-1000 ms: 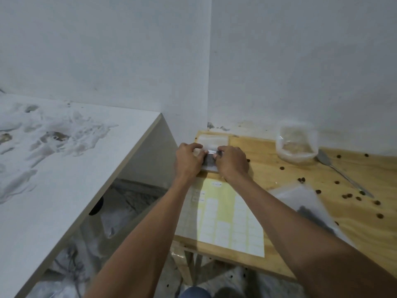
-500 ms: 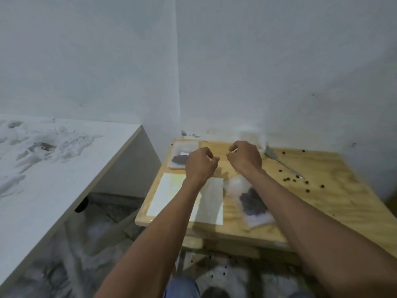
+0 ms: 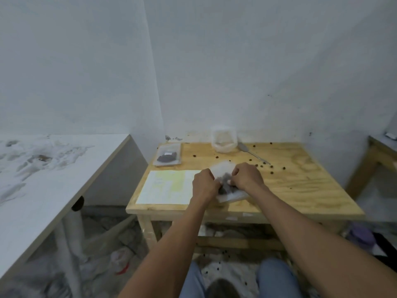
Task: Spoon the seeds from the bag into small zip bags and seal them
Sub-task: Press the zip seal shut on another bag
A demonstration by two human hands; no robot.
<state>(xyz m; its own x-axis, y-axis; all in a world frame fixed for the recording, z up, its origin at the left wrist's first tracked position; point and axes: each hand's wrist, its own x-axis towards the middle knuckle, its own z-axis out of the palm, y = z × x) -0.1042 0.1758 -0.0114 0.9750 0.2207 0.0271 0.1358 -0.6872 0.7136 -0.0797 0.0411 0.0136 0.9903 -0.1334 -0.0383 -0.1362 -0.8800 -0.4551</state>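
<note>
On the wooden table [image 3: 300, 190] lies a clear plastic bag of dark seeds [image 3: 225, 181]. My left hand [image 3: 204, 186] grips its left side and my right hand [image 3: 247, 179] grips its right side, fingers curled into the plastic. A small zip bag with dark seeds [image 3: 168, 157] lies at the table's back left corner. A metal spoon [image 3: 251, 152] rests at the back, beside a clear tub [image 3: 223, 139] of pale contents.
A sheet of labels [image 3: 167, 186] lies left of my hands. Loose seeds [image 3: 270, 167] are scattered over the right of the table and on the floor. A white counter [image 3: 43, 179] stands to the left, another table [image 3: 380, 151] at far right.
Both hands left the small zip bag at the back left corner, came toward me and to the right, and took hold of the larger seed bag. The camera pulled back.
</note>
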